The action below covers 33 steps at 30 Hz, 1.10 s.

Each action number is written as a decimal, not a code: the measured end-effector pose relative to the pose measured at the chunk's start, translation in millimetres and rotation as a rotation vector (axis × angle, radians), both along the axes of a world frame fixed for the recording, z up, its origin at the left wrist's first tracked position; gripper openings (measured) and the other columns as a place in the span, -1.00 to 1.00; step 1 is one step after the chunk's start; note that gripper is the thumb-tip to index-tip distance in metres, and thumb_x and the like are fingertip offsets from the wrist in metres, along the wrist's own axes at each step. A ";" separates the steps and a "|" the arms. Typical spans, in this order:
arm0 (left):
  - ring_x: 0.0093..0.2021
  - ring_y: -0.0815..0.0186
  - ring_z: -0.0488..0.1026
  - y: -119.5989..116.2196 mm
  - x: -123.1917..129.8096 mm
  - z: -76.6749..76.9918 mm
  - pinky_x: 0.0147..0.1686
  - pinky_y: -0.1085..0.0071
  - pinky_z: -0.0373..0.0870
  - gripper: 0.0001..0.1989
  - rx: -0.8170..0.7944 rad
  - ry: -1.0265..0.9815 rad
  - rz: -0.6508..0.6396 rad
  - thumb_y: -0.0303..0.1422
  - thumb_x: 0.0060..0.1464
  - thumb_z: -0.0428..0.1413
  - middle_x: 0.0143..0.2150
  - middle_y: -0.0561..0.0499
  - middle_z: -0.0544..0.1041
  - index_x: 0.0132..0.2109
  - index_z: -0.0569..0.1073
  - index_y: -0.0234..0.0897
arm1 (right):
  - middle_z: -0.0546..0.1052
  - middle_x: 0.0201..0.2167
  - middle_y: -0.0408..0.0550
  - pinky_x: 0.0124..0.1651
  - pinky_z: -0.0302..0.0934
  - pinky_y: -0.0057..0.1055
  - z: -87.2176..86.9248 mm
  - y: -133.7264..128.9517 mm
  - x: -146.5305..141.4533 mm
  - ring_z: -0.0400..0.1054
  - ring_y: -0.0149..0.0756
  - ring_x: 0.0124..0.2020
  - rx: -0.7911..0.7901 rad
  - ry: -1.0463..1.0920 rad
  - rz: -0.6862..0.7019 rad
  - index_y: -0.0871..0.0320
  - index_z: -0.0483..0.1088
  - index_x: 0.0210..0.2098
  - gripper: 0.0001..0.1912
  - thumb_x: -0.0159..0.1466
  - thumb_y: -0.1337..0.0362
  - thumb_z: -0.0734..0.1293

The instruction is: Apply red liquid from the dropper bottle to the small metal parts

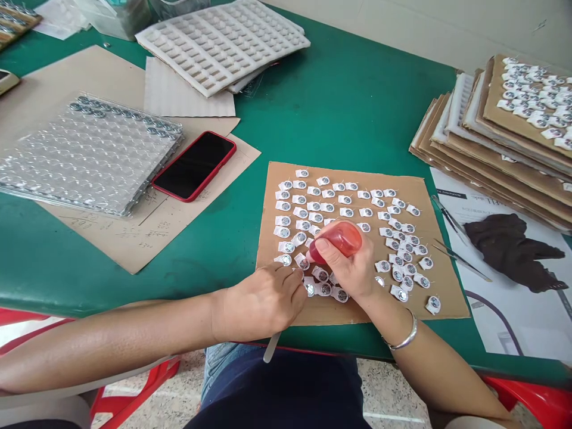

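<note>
My right hand [357, 268] is wrapped around a small translucent red squeeze bottle [343, 237]. The bottle is tilted with its nozzle down to the left, close to a small white piece with a round metallic face [302, 261]. Beside it, my left hand [263, 301] is closed, its fingertips near the same piece. A flat, rounded metal end, apparently of tweezers [271, 348], sticks out below that hand; their tips are hidden. Many similar white pieces lie in loose columns on a brown cardboard sheet [357, 313], some partly covered by my hands.
Two pairs of tweezers [462, 260] and a dark cloth [513, 247] lie at right. Behind them rises a stack of cardboard sheets [473, 155] bearing more pieces. At left are a red-cased phone [194, 165], clear plastic trays [84, 155] and white foam trays [223, 42].
</note>
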State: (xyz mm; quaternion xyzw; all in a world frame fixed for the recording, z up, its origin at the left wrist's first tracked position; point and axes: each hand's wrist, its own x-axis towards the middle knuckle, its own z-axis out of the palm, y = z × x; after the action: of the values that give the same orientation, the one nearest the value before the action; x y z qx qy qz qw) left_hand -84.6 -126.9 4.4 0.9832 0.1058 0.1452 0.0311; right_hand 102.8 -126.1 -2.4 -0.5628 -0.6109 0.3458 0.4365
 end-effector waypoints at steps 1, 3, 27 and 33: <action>-0.36 0.17 0.44 0.1 0.1 -0.1 -0.40 0.26 0.44 -0.81 -0.001 0.000 0.001 -0.59 0.12 -0.07 -0.47 -0.16 0.45 -0.40 0.39 -0.44 | 0.46 -0.51 -0.10 -0.32 0.34 -0.26 -0.1 0.1 0.4 0.37 -0.33 -0.47 0.003 -0.005 -0.002 0.13 0.39 -0.38 -0.82 0.16 0.14 0.33; -0.38 0.19 0.43 0.3 0.2 -0.2 -0.40 0.27 0.43 -0.80 -0.007 0.008 -0.001 -0.59 0.13 -0.08 -0.48 -0.15 0.44 -0.40 0.39 -0.43 | 0.46 -0.50 -0.09 -0.31 0.34 -0.26 -0.1 0.3 1.1 0.37 -0.33 -0.45 0.009 -0.016 -0.009 0.14 0.39 -0.39 -0.81 0.16 0.13 0.33; -0.36 0.18 0.41 0.7 -1.2 -0.9 -0.41 0.27 0.40 -0.81 -0.051 0.017 -0.014 -0.59 0.13 -0.09 -0.45 -0.15 0.43 -0.35 0.39 -0.44 | 0.47 -0.43 -0.07 -0.26 0.35 -0.26 -4.3 1.9 4.5 0.38 -0.31 -0.38 -0.004 0.000 -0.030 0.13 0.37 -0.36 -0.80 0.16 0.12 0.32; -0.45 0.27 0.32 6.5 -1.7 0.7 -0.45 0.34 0.32 -0.85 -0.194 -0.012 0.024 -0.59 0.06 -0.06 -0.47 -0.09 0.39 -0.42 0.35 -0.39 | 0.46 -0.43 -0.08 -0.27 0.35 -0.26 -2.6 1.0 5.8 0.37 -0.32 -0.39 0.010 -0.015 -0.033 0.13 0.37 -0.36 -0.80 0.15 0.12 0.33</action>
State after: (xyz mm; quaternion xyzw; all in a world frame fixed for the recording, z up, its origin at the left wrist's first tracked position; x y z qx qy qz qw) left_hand -86.3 -120.4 5.2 0.9733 0.1308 0.1407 0.1253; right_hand 108.6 -125.0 -5.0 -0.5731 -0.6066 0.3313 0.4402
